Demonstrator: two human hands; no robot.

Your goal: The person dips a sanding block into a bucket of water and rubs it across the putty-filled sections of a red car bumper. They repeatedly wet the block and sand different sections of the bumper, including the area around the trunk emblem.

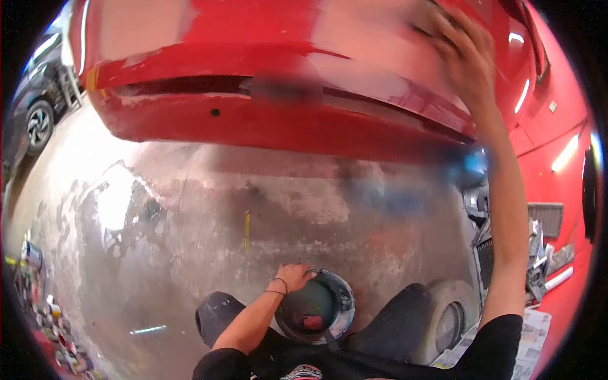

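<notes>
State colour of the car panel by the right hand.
The car panel is red with pale pinkish patches, best seen in the head view.

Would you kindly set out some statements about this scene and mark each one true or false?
1. The right hand is up at the red car panel. True.
2. Both hands are at that panel. False: the left hand is down at the rim of a bucket.
3. The panel's colour is an even red. False: pale patches show on it.
4. A tyre is beside the right leg. True.
5. Both wrists are bare. False: dark bands circle the left one.
</notes>
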